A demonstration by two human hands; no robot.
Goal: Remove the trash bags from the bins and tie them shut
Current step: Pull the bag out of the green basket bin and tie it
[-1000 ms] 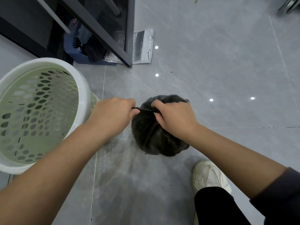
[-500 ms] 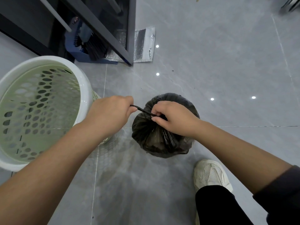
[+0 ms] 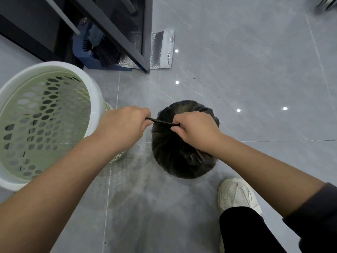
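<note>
- Out of the bin already and set on the grey tile floor (image 3: pixel 255 70) at frame centre: black trash bag (image 3: pixel 182 154), plastic gathered in pleats toward a neck at its top.
- Just left of the bag, along the left edge of the frame: pale green perforated bin (image 3: pixel 94 106), upright, with no liner visible inside.
- Left hand (image 3: pixel 125 125): closed into a fist round one end of a thin twisted black strand (image 3: pixel 161 121), just left of the bag's top.
- Right hand (image 3: pixel 197 130): fingers curled, pinching the other end of the strand directly over the bag's neck.
- Strand drawn straight and taut between the two hands, with the hands near each other but not touching.
- Judged stage: removal done for this bag; tying under way, probably at the cinching of a knot.
- Cannot tell whether a knot has already formed; hidden beneath the right hand.
- Likely left to do: finishing the knot, releasing the bag, then any further bins, none of them in view.
- Elsewhere: pale shoe (image 3: pixel 237 194) at lower right; blue dustpan with brush (image 3: pixel 94 52) under a dark cabinet at upper left; silver foil pouch (image 3: pixel 161 50) beside it.
</note>
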